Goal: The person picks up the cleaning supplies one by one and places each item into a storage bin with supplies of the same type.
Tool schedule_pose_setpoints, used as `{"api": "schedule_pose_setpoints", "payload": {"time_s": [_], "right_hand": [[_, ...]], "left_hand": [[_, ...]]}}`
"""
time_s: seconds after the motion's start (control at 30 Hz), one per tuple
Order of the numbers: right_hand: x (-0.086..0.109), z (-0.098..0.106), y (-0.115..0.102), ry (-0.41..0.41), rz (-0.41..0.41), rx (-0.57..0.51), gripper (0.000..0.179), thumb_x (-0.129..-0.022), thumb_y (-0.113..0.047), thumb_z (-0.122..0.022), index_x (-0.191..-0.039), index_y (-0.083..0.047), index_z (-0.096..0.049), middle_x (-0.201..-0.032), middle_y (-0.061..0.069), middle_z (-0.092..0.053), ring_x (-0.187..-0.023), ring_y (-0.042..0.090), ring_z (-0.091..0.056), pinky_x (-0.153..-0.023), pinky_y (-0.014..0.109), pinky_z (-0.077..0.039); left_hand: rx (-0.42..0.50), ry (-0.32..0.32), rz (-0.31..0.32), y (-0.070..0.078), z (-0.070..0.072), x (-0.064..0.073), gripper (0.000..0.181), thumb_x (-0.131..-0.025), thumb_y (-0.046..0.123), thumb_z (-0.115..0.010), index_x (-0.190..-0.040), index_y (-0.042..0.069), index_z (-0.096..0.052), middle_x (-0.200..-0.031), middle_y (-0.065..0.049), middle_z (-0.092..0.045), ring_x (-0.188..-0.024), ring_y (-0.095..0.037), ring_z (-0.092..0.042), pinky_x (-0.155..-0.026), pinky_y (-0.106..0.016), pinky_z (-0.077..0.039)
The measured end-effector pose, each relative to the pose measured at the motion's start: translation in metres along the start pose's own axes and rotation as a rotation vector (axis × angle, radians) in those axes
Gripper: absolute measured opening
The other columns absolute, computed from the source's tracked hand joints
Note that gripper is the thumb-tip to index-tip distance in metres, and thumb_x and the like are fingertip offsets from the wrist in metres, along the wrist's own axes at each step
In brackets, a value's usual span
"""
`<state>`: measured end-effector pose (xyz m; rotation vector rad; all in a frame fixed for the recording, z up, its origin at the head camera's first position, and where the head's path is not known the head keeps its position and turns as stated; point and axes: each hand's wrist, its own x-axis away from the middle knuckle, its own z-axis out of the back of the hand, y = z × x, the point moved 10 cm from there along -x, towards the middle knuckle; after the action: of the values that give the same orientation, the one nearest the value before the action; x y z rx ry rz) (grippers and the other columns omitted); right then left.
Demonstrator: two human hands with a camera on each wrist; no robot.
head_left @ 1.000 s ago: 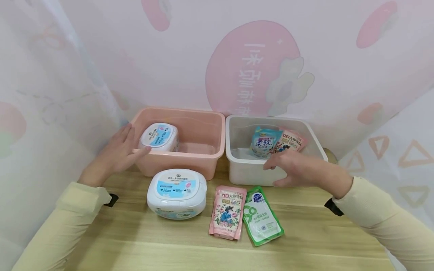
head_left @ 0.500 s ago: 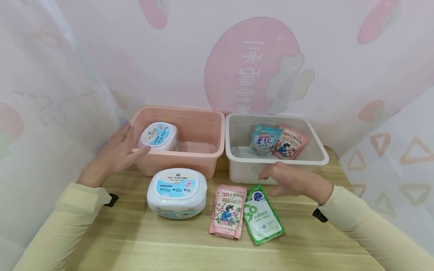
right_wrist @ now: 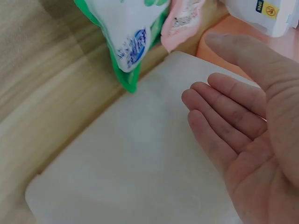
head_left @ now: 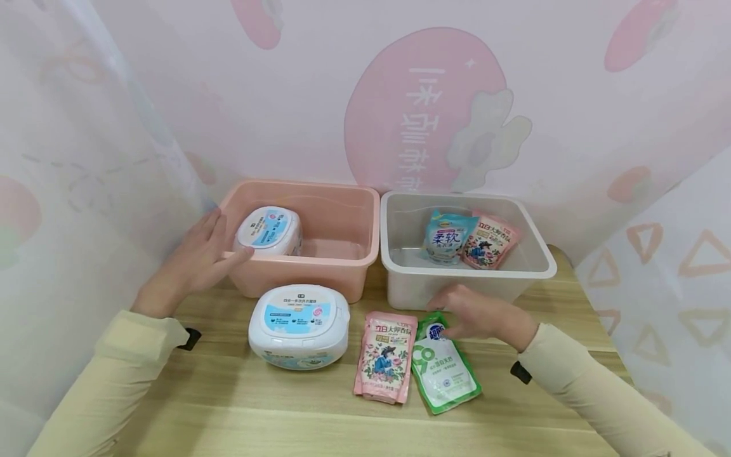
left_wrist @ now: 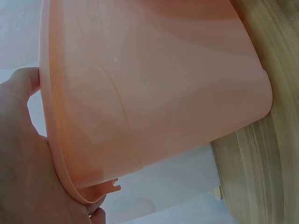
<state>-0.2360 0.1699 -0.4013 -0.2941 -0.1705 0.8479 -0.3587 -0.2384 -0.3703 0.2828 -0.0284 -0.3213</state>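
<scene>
My left hand (head_left: 191,260) rests at the front left corner of the pink bin (head_left: 308,274), thumb laid along the rim in the left wrist view. My right hand (head_left: 482,314) hovers before the white bin (head_left: 414,289), fingers loosely extended and holding nothing. It overlaps the top of a green-and-white detergent pouch (head_left: 445,377) lying on the table. Left of that pouch lies a pink detergent pouch (head_left: 384,362). A white lidded tub (head_left: 298,327) with a blue label stands in front of the pink bin.
Inside the pink bin sits a similar white tub (head_left: 268,230). The white bin holds a blue pouch (head_left: 447,238) and a pink pouch (head_left: 490,242). Both bins stand side by side at the back of the wooden table (head_left: 274,425), against a printed curtain (head_left: 285,114).
My right hand has moved back from over the white bin's front rim, leftward and down to the green pouch's top. My left hand has stayed at the pink bin's corner.
</scene>
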Motion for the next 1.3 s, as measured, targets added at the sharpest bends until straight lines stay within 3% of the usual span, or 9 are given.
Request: {"api": "schedule_pose_setpoints", "payload": {"time_s": [0.13,0.4,0.87,1.3], "right_hand": [[-0.003,-0.014,0.009,-0.033,-0.047,-0.019,0.041,-0.081,-0.008,-0.089,-0.119,0.0,-0.075,-0.116,0.015,-0.079,-0.107,0.031,-0.075,-0.096,0.042,-0.062],[-0.007,-0.035,0.02,-0.053,-0.061,-0.038,0.039,-0.084,-0.009,-0.087,-0.12,-0.001,-0.075,-0.117,0.013,-0.078,-0.109,0.03,-0.074,-0.099,0.042,-0.061],[-0.011,-0.054,0.035,-0.091,-0.132,-0.004,0.045,-0.084,-0.014,-0.089,-0.125,-0.005,-0.074,-0.125,0.011,-0.076,-0.118,0.029,-0.071,-0.106,0.046,-0.057],[-0.012,-0.06,0.035,-0.105,-0.171,0.05,0.051,-0.084,-0.016,-0.089,-0.13,-0.002,-0.072,-0.13,0.014,-0.075,-0.122,0.031,-0.071,-0.107,0.045,-0.057]], "left_hand": [[0.0,-0.002,-0.001,-0.001,0.0,0.0,0.106,-0.104,0.069,-0.039,-0.167,-0.003,0.007,-0.175,-0.032,0.006,-0.161,-0.055,-0.005,-0.126,-0.075,-0.012],[0.002,-0.001,0.0,-0.001,-0.001,0.0,0.105,-0.105,0.069,-0.039,-0.167,-0.003,0.006,-0.175,-0.031,0.006,-0.162,-0.054,-0.004,-0.126,-0.075,-0.012],[-0.001,0.005,0.002,-0.001,-0.001,0.0,0.104,-0.105,0.069,-0.038,-0.168,-0.002,0.005,-0.175,-0.031,0.005,-0.161,-0.054,-0.005,-0.126,-0.075,-0.013],[0.012,0.008,0.007,0.001,0.001,0.002,0.104,-0.105,0.068,-0.039,-0.168,-0.001,0.006,-0.175,-0.031,0.005,-0.161,-0.055,-0.004,-0.126,-0.075,-0.012]]}}
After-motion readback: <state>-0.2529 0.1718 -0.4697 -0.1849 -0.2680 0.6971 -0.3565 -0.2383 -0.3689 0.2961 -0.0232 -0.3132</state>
